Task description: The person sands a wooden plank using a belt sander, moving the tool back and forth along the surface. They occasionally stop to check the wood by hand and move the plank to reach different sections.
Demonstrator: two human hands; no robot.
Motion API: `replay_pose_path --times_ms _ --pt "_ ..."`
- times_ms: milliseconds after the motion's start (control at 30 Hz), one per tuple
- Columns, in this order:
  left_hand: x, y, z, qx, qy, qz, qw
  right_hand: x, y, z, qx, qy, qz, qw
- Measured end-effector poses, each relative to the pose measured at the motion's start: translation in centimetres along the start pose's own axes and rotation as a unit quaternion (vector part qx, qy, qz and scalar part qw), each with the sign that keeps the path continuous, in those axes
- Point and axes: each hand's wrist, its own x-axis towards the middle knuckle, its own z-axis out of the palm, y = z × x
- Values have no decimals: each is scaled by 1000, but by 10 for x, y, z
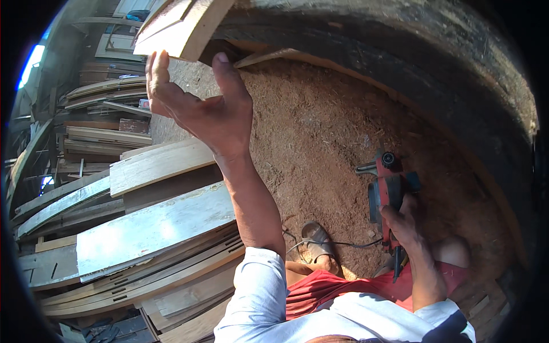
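Observation:
My left hand [214, 108] is raised at the upper left with its thumb and fingers spread apart. Its fingertips meet or nearly meet the end of a pale wooden board [189, 31]; whether they touch cannot be made out. At the lower right, my right hand [403, 220] is closed around the handle of a red and black electric hand planer [391, 191]. The planer hangs low, beside my knee, with its dark knob at the far end. A dark power cord [360, 246] runs from it leftward past my sandalled foot [317, 240].
A large, dark, weathered timber beam [366, 43] curves across the top and right. Stacked boards [171, 280] lie at the left, with a whitish panel [154, 228] on top and more lumber [106, 137] behind. Shavings and sawdust cover the ground [309, 137].

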Motion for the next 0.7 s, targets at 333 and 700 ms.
replay_pose_path --times_ms 333,700 --pt "51 -31 -3 -72 -34 32 996 18 13 26 -18 84 -13 996" --pt "81 -13 -49 -91 -271 6 958 -56 -80 41 -130 -30 -72 988"
